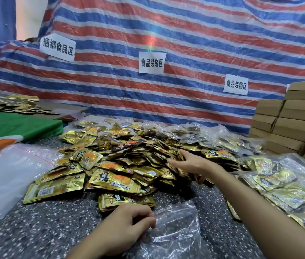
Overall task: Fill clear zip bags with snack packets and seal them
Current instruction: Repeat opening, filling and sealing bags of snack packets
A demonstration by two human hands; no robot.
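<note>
Left hand (129, 219) pinches bag (176, 234) mouth at 6 o'clock, ready for loading; right hand (189, 163) at 1 o'clock digs into packets (114, 156) to scoop, fingers half-buried, grip unclear.

Striped tarp (185, 43) backdrop with paper signs (151, 62), stacked cardboard boxes (294, 116), speckled tabletop (45, 221)

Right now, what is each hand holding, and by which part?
Left hand pinches the clear zip bag at its upper left edge. Right hand rests on the snack packets; grip cannot be told.
</note>
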